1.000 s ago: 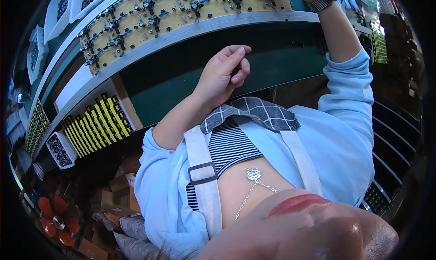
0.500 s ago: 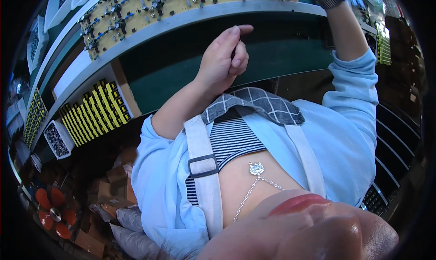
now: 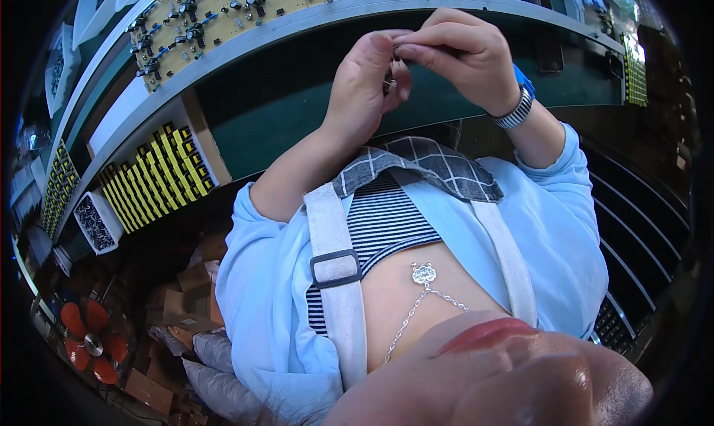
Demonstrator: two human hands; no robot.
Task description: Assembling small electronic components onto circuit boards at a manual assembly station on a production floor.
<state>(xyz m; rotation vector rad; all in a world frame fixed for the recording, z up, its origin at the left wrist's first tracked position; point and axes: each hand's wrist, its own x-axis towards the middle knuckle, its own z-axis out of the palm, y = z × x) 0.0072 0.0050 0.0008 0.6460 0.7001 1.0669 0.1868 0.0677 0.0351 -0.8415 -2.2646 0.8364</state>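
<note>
My left hand (image 3: 362, 84) is half closed above the green bench top, palm turned inward. Small dark parts with thin metal leads (image 3: 390, 84) show between its curled fingers; their exact kind is too small to make out. My right hand (image 3: 468, 58), with a striped band at the wrist, meets it from the right. Its thumb and forefinger are pinched at the left fingertips, and whatever they grip is hidden. Just beyond both hands lies a tan circuit board (image 3: 305, 7) carrying many black cylindrical parts, blue pieces and other small components.
A metal rail (image 3: 349, 11) runs along the board's near edge. Rows of yellow-and-black parts (image 3: 160, 173) stand at left, beside a white bin (image 3: 114, 240) of small dark pieces. A dark flat object (image 3: 549, 54) rests at right. An orange-bladed fan (image 3: 93, 344) and cardboard boxes (image 3: 186, 307) are below left.
My right hand has come back from the far right, over the rail, to meet the left fingertips. The left hand has stayed nearly in place, its forefinger now touching the right hand's fingers.
</note>
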